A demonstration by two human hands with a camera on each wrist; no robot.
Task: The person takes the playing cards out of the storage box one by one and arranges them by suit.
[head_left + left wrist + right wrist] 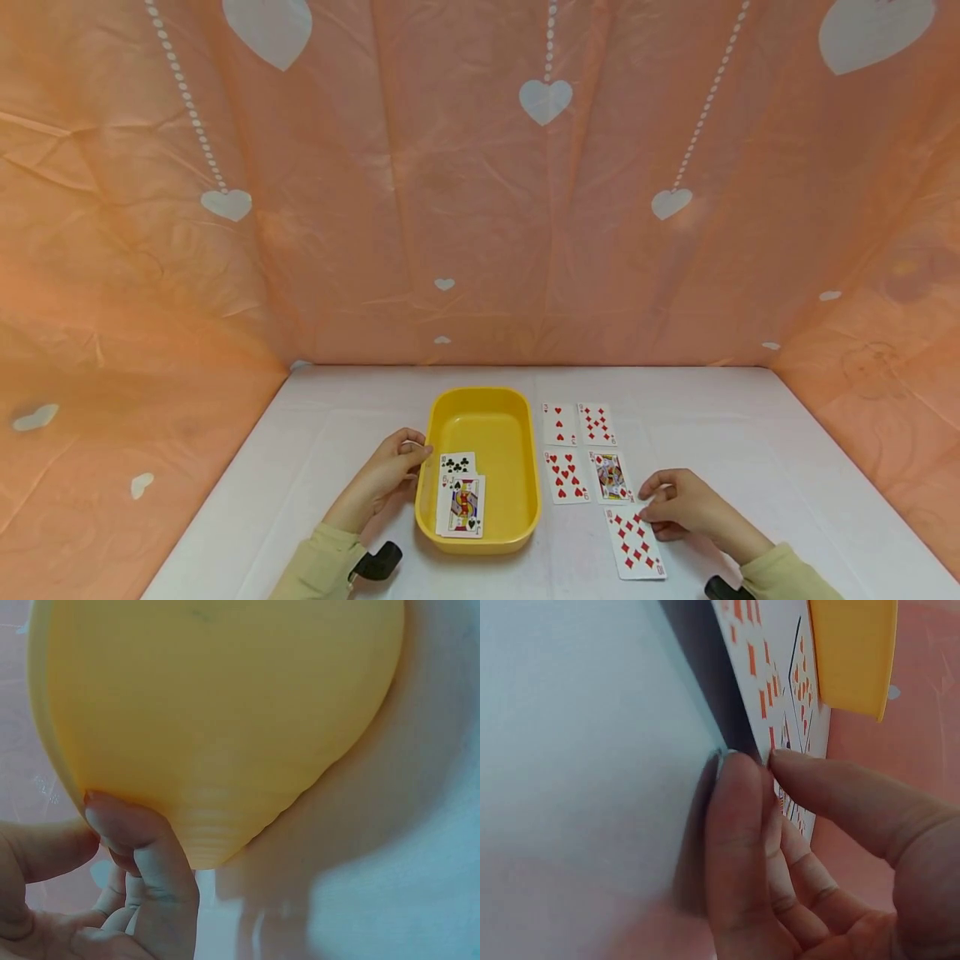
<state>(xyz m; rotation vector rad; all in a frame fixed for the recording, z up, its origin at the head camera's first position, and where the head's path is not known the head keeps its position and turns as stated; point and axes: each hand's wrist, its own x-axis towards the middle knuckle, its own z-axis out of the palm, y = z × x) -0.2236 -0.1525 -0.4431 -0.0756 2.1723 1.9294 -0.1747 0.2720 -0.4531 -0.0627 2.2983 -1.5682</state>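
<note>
My left hand [388,471] is at the left side of a yellow plastic tray [532,467], its thumb and a finger pinching the rim, as the left wrist view shows. Inside the tray, toward its near left, lie overlapping playing cards, with a jack of spades [462,506] on top and a clubs card [458,463] partly under it. My right hand [681,508] pinches the upper right edge of a diamonds playing card [636,546] between thumb and finger. In the right wrist view that card [751,664] stands tilted, its edge lifted above the white surface.
Right of the tray, face-up cards lie in two columns: a three of hearts [559,425], a diamonds card [597,425], a hearts card [567,477] and a red face card [611,477]. Orange sheeting [480,250] with white hearts walls the white table [352,392] at back and sides.
</note>
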